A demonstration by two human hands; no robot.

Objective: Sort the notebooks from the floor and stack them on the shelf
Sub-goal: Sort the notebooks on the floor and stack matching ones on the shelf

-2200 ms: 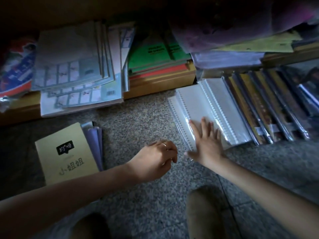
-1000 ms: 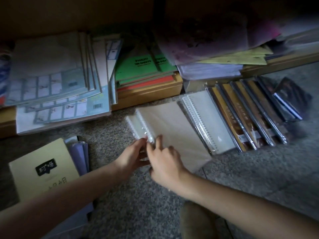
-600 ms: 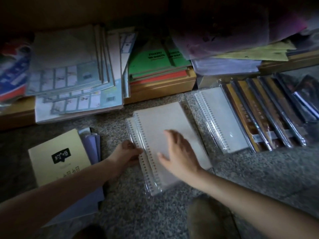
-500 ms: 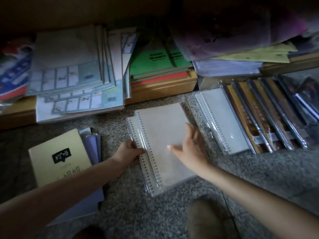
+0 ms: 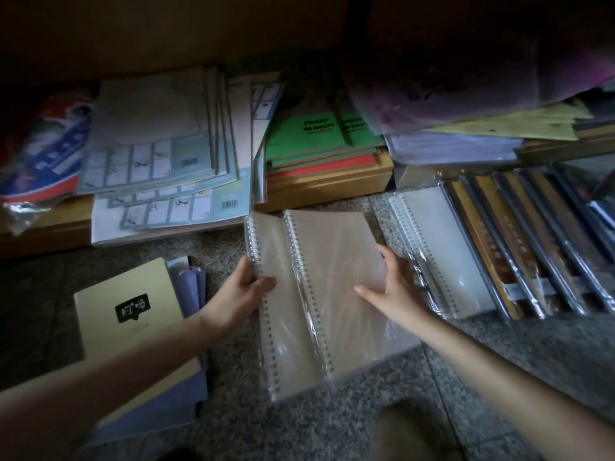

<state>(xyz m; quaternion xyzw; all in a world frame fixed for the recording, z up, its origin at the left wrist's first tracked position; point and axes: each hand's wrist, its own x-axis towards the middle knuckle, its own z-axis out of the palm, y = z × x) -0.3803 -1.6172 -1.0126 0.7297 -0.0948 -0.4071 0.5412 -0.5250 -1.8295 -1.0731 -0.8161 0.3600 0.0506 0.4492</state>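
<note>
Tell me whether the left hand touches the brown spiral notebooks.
Touching: head view shows the left hand gripping the coil edge of the brown spiral notebooks.

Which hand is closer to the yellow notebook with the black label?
Left. The left hand, gripping the spiral notebooks, is just right of the yellow notebook; the right hand touches their far edge.

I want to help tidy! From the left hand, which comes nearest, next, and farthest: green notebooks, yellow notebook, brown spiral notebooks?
1. The brown spiral notebooks: the left hand grips their left edge.
2. The yellow notebook: on the floor, to the hand's left.
3. The green notebooks: up on the shelf, beyond the hand.
</note>
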